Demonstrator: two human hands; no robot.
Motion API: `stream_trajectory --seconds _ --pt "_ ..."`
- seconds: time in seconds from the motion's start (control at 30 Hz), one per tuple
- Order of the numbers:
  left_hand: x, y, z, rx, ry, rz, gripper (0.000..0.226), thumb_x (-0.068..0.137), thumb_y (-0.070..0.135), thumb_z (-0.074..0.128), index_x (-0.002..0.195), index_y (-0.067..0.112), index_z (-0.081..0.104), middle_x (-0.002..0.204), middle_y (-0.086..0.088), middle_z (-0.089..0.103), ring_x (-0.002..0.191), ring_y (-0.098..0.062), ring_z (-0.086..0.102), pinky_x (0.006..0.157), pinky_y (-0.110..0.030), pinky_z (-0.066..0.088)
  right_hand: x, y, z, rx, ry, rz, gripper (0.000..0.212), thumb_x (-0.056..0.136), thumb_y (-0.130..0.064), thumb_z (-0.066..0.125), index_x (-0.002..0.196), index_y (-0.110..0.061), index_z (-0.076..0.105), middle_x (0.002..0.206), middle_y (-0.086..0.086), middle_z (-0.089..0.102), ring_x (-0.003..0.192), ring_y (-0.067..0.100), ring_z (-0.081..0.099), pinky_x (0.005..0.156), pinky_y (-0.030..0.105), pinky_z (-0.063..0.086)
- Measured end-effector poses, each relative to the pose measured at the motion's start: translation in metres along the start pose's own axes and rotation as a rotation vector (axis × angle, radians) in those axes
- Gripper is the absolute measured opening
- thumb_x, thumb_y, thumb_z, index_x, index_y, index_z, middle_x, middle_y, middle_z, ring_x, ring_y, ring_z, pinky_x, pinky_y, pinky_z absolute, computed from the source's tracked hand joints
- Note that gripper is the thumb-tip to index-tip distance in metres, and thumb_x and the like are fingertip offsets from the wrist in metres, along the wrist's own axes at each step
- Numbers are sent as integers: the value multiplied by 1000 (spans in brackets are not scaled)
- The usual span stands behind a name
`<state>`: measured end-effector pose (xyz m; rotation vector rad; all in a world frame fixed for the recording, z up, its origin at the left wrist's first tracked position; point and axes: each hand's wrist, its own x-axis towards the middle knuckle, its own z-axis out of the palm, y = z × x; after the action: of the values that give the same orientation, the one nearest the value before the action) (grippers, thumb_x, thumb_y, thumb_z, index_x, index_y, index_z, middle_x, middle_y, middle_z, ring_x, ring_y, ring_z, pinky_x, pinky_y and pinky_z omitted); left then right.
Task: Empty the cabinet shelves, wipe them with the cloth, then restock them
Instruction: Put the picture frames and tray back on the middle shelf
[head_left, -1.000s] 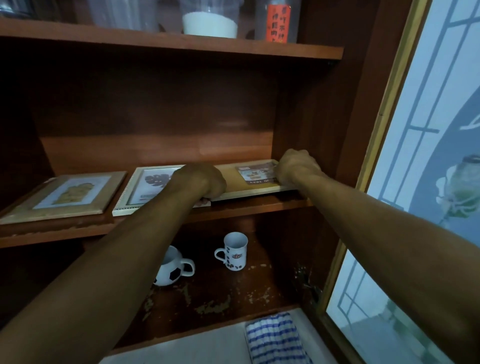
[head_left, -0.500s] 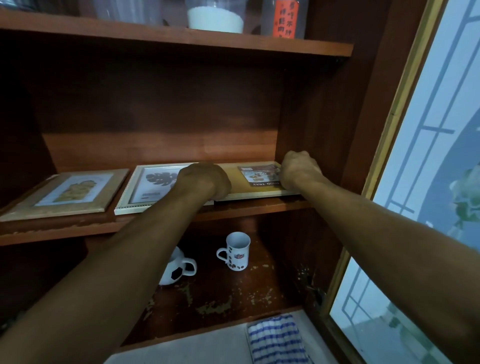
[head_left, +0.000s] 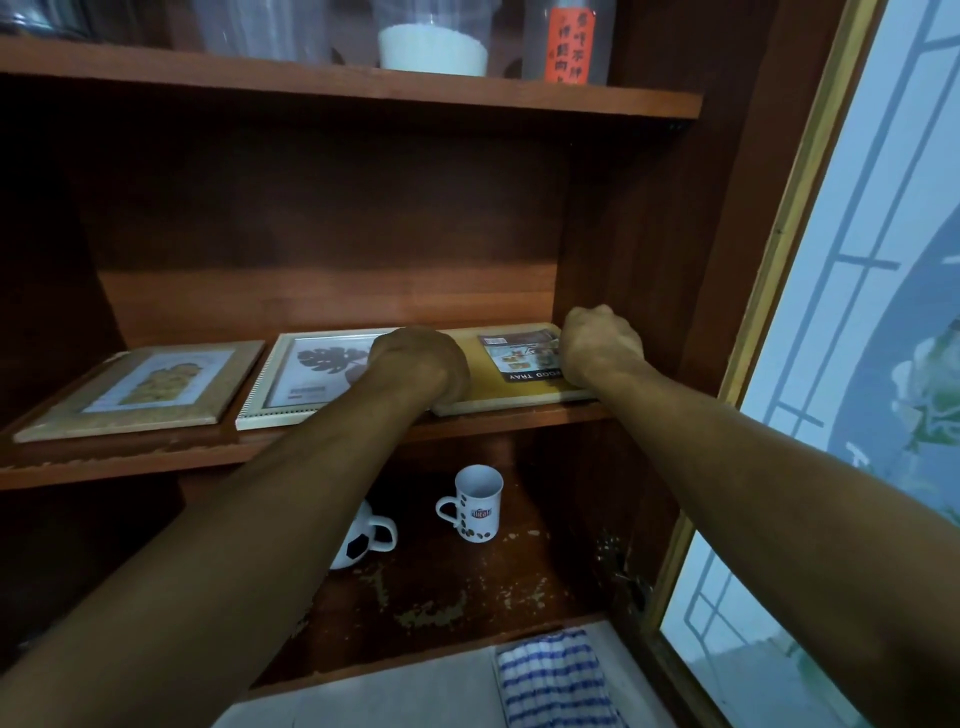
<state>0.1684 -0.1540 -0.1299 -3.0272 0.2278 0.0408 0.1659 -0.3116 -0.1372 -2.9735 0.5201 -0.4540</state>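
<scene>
A flat wood tray (head_left: 478, 382) with a printed label lies at the right end of the middle shelf (head_left: 156, 457). My left hand (head_left: 421, 366) grips its left edge and my right hand (head_left: 597, 345) grips its right edge, fingers curled and hidden behind the knuckles. Left of the tray lie a white-framed leaf picture (head_left: 311, 379) and a wood-framed picture (head_left: 150, 387). Two mugs stand on the lower shelf, a white one with a logo (head_left: 475, 504) and a football-patterned one (head_left: 363, 538). A blue-striped cloth (head_left: 556, 680) lies at the bottom.
The top shelf (head_left: 467, 96) carries clear containers, one holding white powder (head_left: 434, 49), and a jar with an orange label (head_left: 569, 44). The cabinet's right wall (head_left: 639, 234) stands close to my right hand. A glass door (head_left: 857, 364) hangs open on the right.
The tray has slid slightly deeper and rightward on the shelf with both hands still on its edges. The view has tilted a little.
</scene>
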Motion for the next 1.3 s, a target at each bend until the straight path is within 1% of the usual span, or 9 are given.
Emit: stream_trajectory --seconds 0.13,0.33,0.47,0.57,0.7,0.87,1.03,1.17,1.3 --pt "-2 4 2 47 14 -29 39 86 20 64 124 12 59 137 -10 51 123 -29 52 84 -39 44 -1 1 1 -9 12 -16 35 98 -20 51 132 -11 52 132 14 50 119 31 54 86 38 47" --pt "-5 7 4 40 41 -47 38 86 18 62 124 10 58 137 -11 52 123 -28 53 92 -39 45 -2 2 4 -30 36 -35 28 96 -17 55 123 -10 59 120 12 59 108 29 61 72 35 45" --pt "-7 8 4 20 51 -59 39 88 19 61 126 9 57 138 -12 51 124 -29 52 95 -40 45 -4 4 2 -43 64 -54 26 96 -17 55 121 -10 59 118 12 60 106 29 61 72 36 45" --pt "-9 7 2 -5 48 -68 39 86 19 64 123 9 59 136 -12 54 121 -30 55 93 -42 47 -8 4 0 -41 86 -71 27 97 -17 54 123 -11 58 120 12 58 108 29 60 75 36 45" --pt "-13 5 -2 -102 32 -63 16 87 16 61 102 9 63 118 -11 65 104 -28 65 91 -44 54 -18 7 -2 -21 107 -89 29 96 -20 55 124 -11 57 121 13 58 110 31 59 77 37 44" --pt "-26 3 -7 -225 50 -41 21 90 9 53 105 0 64 112 -18 67 102 -34 67 90 -46 55 -31 12 -8 5 147 -110 26 95 -21 55 119 -11 60 120 13 60 109 32 59 76 37 44" --pt "-36 1 -6 -259 90 -23 18 94 12 52 105 2 62 112 -16 66 101 -30 66 89 -39 55 -48 12 -11 42 110 -135 30 91 -24 60 119 -13 59 118 12 59 107 31 59 73 37 40" --pt "-41 -7 5 -331 181 -17 26 94 16 49 114 3 60 119 -16 61 101 -32 63 78 -33 51 -63 11 -7 45 107 -201 34 87 -22 61 121 -15 59 118 10 60 104 31 60 72 36 41" --pt "-46 -17 23 -331 277 36 32 92 24 47 115 5 57 123 -19 56 104 -34 57 77 -35 46 -81 11 -3 80 139 -276 38 89 -22 56 125 -11 55 123 10 57 111 32 56 81 38 45"
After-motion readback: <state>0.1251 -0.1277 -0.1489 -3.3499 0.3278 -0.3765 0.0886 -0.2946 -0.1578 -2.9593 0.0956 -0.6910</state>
